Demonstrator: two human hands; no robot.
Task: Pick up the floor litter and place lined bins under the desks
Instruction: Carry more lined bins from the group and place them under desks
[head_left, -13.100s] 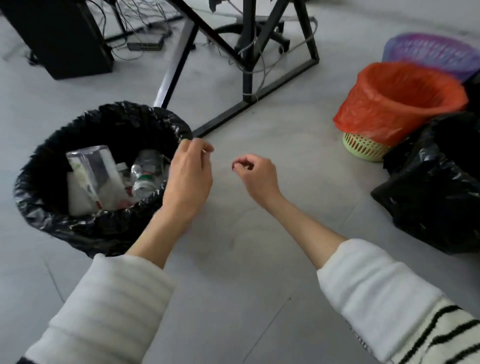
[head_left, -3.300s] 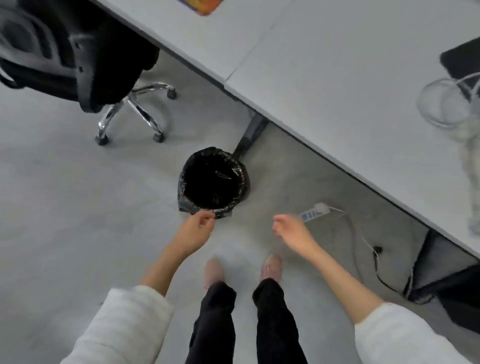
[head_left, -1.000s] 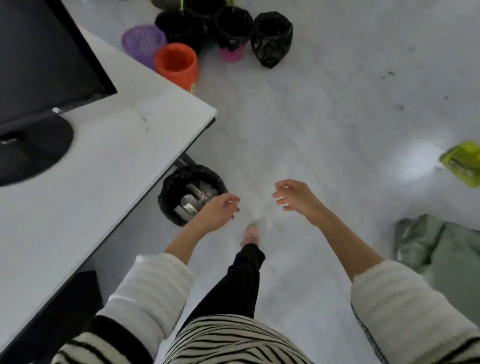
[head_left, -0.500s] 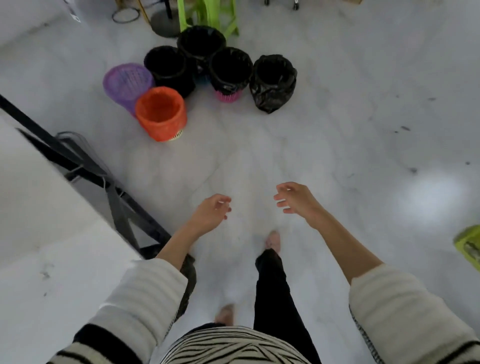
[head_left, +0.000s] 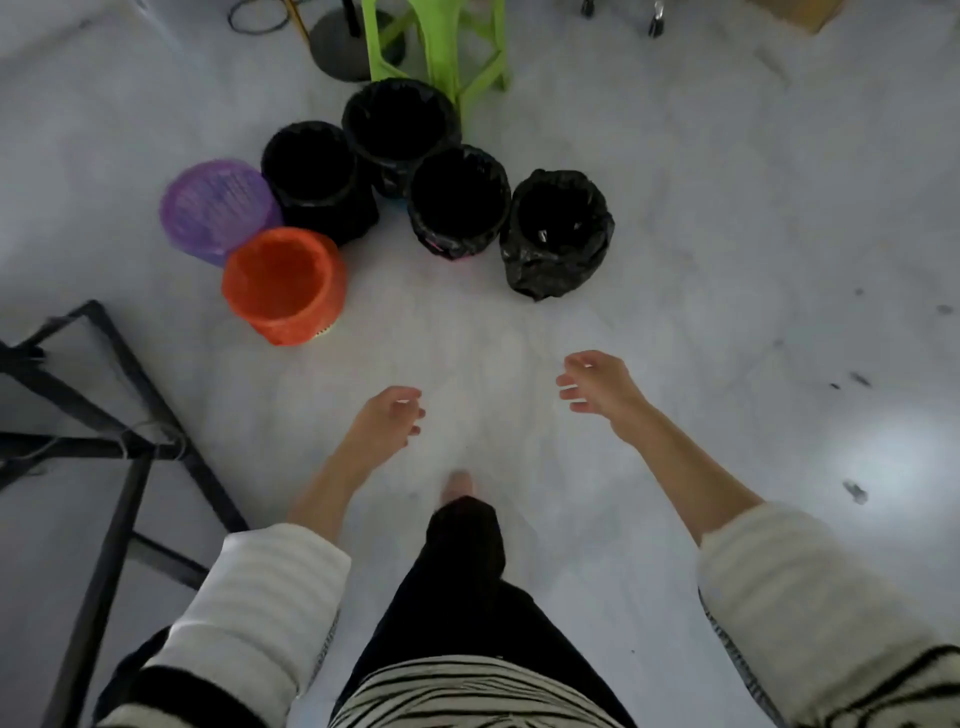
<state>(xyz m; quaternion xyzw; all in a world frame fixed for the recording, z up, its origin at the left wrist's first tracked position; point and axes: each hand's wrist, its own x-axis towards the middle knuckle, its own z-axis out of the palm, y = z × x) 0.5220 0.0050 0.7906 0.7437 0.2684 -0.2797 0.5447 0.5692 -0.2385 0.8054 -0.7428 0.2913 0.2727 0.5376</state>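
Note:
A cluster of bins stands on the grey floor ahead of me. An orange-lined bin (head_left: 283, 283) is nearest, with a purple mesh bin (head_left: 215, 208) behind it. Three black-lined bins (head_left: 317, 176) (head_left: 397, 130) (head_left: 457, 200) stand side by side, and a crumpled black-lined bin (head_left: 558, 234) is at the right end. My left hand (head_left: 387, 423) and my right hand (head_left: 597, 387) hang in front of me, fingers loosely apart, both holding nothing. They are well short of the bins.
A black metal desk frame (head_left: 111, 441) fills the lower left. A green plastic stool (head_left: 441, 41) and a round grey stand base (head_left: 343, 41) lie behind the bins. Small dark bits of litter (head_left: 854, 491) dot the floor at the right.
I have walked away from the desk toward the bin cluster, which now sits closer and more central. The desk top and the green item at right have left view. Both hands stay empty.

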